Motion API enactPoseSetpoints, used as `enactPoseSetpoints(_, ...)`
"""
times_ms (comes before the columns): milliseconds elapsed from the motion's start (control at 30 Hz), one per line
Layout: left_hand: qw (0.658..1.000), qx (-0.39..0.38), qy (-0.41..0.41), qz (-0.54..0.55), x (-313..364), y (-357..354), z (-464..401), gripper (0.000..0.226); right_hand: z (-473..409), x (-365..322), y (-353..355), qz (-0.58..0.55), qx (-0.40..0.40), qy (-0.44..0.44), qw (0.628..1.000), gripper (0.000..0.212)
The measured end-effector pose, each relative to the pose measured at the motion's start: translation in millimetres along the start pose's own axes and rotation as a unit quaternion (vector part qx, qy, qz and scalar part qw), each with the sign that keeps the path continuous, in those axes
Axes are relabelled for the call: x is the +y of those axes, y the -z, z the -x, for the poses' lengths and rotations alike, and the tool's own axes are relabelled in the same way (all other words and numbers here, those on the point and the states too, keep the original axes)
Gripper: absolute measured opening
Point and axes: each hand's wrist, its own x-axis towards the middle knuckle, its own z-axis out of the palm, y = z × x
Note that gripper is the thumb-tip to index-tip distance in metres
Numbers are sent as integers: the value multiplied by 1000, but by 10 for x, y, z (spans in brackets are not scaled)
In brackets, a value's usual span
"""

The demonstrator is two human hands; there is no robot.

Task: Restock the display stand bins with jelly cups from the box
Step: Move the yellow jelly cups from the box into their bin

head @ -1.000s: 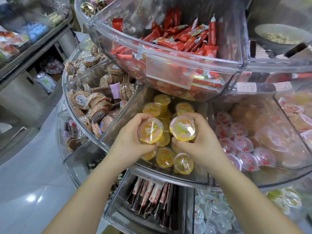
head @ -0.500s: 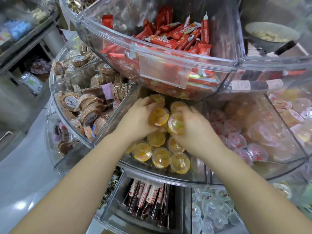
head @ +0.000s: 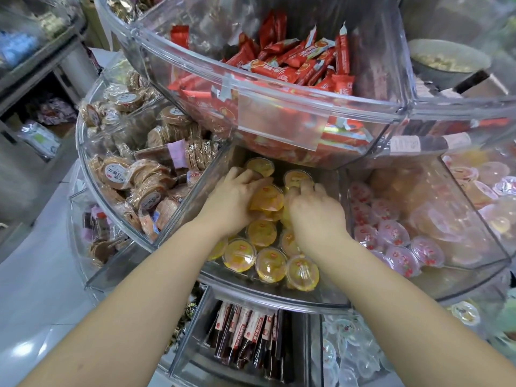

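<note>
Both my hands are deep inside the middle-tier clear bin [head: 251,289] of the round display stand. My left hand [head: 231,199] lies curled over yellow jelly cups [head: 266,198] near the back of the pile. My right hand [head: 315,210] presses down beside it, fingers bent on another yellow jelly cup [head: 297,177]. More yellow jelly cups [head: 270,265] lie in rows along the bin's front wall. The box is not in view.
The upper bin [head: 279,113] of red snack sticks overhangs my hands closely. Round wrapped cakes [head: 139,188] fill the bin to the left, pink jelly cups [head: 391,238] the bin to the right. Below sit dark stick packs [head: 245,336] and clear jelly cups [head: 346,347].
One second ago each hand held a yellow jelly cup up in front of the bin. Both hands have since moved forward and down onto the pile under the upper bin.
</note>
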Motion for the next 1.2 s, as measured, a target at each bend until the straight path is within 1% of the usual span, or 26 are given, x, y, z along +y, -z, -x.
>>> enactPoseSetpoints(100, 1000, 2, 3, 25, -1, 3, -15, 70, 12, 2, -11, 5, -1, 11, 1000, 59)
enactPoseSetpoints(267, 998, -6, 12, 56, -25, -38, -44, 66, 6, -8, 12, 7, -14, 5, 1000, 64)
enactPoseSetpoints(400, 1000, 0, -5, -6, -16, -56, -23, 67, -15, -18, 65, -13, -48, -8, 999, 62)
enactPoseSetpoints(500, 999, 14, -15, -36, -13, -33, 12, 65, 33, 19, 153, -35, -58, 5, 998, 60)
enactPoseSetpoints(567, 999, 10, -24, -36, -14, 7, 14, 59, 134, 125, 221, -27, -24, 29, 999, 54)
enactPoseSetpoints(633, 997, 10, -49, -51, -10, 58, 5, 49, 251, 241, 233, -10, 23, 74, 997, 42)
enactPoseSetpoints(700, 994, 19, -85, -68, -12, 98, -3, 42, 356, 296, 196, 7, 40, 118, 992, 30)
enactPoseSetpoints(733, 993, 23, -98, -67, -13, 107, -3, 41, 393, 291, 153, 26, 38, 132, 990, 27)
enactPoseSetpoints(800, 993, 28, -102, -48, -9, 109, 4, 40, 427, 262, 63, 56, 48, 118, 990, 36)
enactPoseSetpoints(833, 994, 28, -97, -36, -4, 106, 8, 40, 424, 241, 34, 64, 70, 114, 989, 39)
enactPoseSetpoints(933, 996, 27, -80, -11, 1, 96, 17, 39, 397, 202, -24, 65, 108, 109, 986, 40)
enactPoseSetpoints(1000, 997, 16, -76, -22, -9, 98, 14, 42, 393, 199, -17, 62, 101, 107, 987, 32)
enactPoseSetpoints(1067, 995, 3, -74, -68, -2, 106, 8, 47, 426, 176, -11, 16, 83, 121, 989, 10)
enactPoseSetpoints(1100, 993, 1, -76, -92, 12, 100, 6, 48, 451, 153, -28, -14, 67, 128, 989, 11)
enactPoseSetpoints(1133, 991, 3, -76, -113, 35, 88, 2, 50, 489, 118, -54, -39, 44, 135, 989, 17)
enactPoseSetpoints(1200, 988, 10, -67, -142, 98, 56, -23, 52, 525, 51, -115, -76, -6, 125, 989, 21)
